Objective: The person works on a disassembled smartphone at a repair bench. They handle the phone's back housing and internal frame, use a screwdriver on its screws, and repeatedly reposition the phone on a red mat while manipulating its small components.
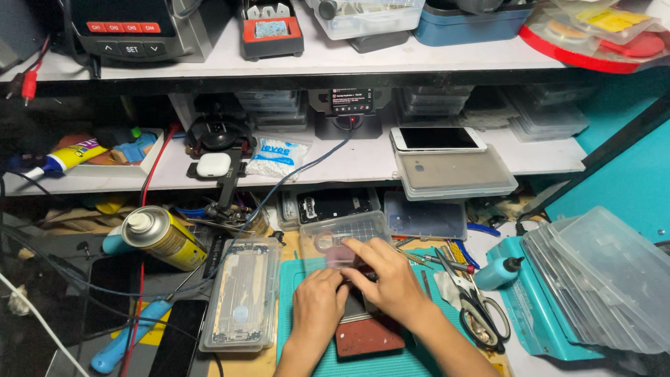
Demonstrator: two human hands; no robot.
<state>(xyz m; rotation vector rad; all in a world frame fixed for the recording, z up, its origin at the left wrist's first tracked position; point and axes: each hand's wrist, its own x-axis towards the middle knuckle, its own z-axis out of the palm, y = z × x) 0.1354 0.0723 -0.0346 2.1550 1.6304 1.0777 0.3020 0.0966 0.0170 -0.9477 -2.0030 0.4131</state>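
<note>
My left hand rests on the teal mat on the desk, fingers curled down onto the near edge of a small dark flat device that lies mostly hidden under both hands; they seem to press on it rather than grip it, though I cannot tell for sure from this angle. My right hand lies across the device from the right, its forefinger stretched out toward the far left and touching the small clear plastic box that sits just beyond the mat, with the other fingers folded loosely and clamped on nothing I can see. The box is open at the top and holds a pinkish, rounded bit and a pale ring; its long axis runs left to right, tilted a little so the right end sits farther away. The device under my hands seems to run near to far, with a reddish-brown slab just near of it. As for progress, the device looks laid out and steadied and the parts box is within reach, but nothing has been lifted from the box and no tool is in either hand, so I judge the work is at an early stage. The scissors and tweezers lie untouched at the right, and a spray can lies on its side at the left.
</note>
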